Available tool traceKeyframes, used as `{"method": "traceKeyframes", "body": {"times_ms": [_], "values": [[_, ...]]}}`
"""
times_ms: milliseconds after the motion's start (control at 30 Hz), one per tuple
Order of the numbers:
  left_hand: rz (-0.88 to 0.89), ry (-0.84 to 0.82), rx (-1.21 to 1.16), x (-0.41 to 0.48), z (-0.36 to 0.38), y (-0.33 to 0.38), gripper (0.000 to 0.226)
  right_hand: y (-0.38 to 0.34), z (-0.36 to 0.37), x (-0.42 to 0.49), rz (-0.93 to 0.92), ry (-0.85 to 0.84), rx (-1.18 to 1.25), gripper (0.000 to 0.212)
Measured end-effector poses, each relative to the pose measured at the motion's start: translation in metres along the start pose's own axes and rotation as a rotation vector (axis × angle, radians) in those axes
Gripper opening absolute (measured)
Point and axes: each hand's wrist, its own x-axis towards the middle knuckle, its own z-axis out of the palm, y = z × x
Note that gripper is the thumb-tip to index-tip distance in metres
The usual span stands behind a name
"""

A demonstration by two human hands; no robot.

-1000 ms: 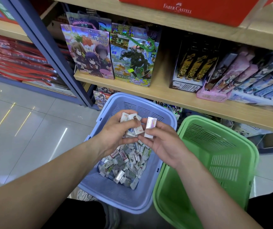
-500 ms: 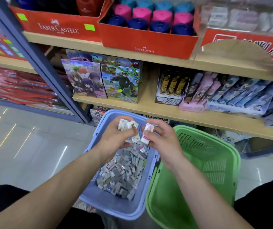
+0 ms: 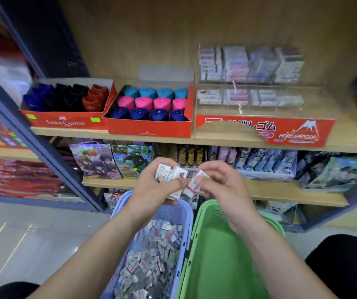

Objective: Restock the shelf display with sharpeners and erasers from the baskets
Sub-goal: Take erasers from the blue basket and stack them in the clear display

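Both hands had lifted since the earlier frame, carrying their erasers up from over the blue basket (image 3: 189,221) to the level of the lower shelf (image 3: 281,192). The view had tipped up to take in the whole upper shelf (image 3: 350,145).

The left hand (image 3: 153,190) curled its fingers round a small bundle of erasers (image 3: 169,172) in white sleeves with red print, thumb laid across the front. The right hand (image 3: 222,186) pinched a single eraser (image 3: 192,186) between thumb and forefinger, its other fingers loosely bent. That piece lay just beside the bundle; motion blur left it unclear whether they touched.

Below the wrists, the blue basket held a loose heap of wrapped erasers (image 3: 151,255). The green basket (image 3: 216,255) stood right against it on the right.

On the upper shelf sat a clear eraser display (image 3: 259,100) with a red front, stacked with small packs in two tiers. Left of it stood two red boxes. The right sharpener box (image 3: 149,128) held teal, pink and navy rows, and the left sharpener box (image 3: 65,121) held blue, black and red ones.
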Motion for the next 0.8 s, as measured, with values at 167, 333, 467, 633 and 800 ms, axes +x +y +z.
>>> {"method": "traceKeyframes", "body": {"times_ms": [167, 333, 467, 633, 800], "values": [[0.156, -0.013, 0.071, 0.005, 0.015, 0.048, 0.027, -0.049, -0.023, 0.01, -0.121, 0.013, -0.024, 0.027], [0.241, 0.001, 0.104, 0.019, 0.026, 0.085, 0.027, -0.086, -0.049, 0.021, -0.284, 0.078, -0.107, 0.025], [0.253, -0.004, 0.13, 0.034, 0.04, 0.107, 0.027, -0.11, -0.077, 0.036, -0.394, 0.176, -0.198, 0.023], [0.28, 0.005, 0.169, 0.059, 0.055, 0.128, 0.028, -0.128, -0.119, 0.064, -0.405, 0.297, -0.255, 0.015], [0.325, 0.001, 0.222, 0.088, 0.079, 0.145, 0.029, -0.139, -0.163, 0.101, -0.442, 0.444, -0.387, 0.013]]}}
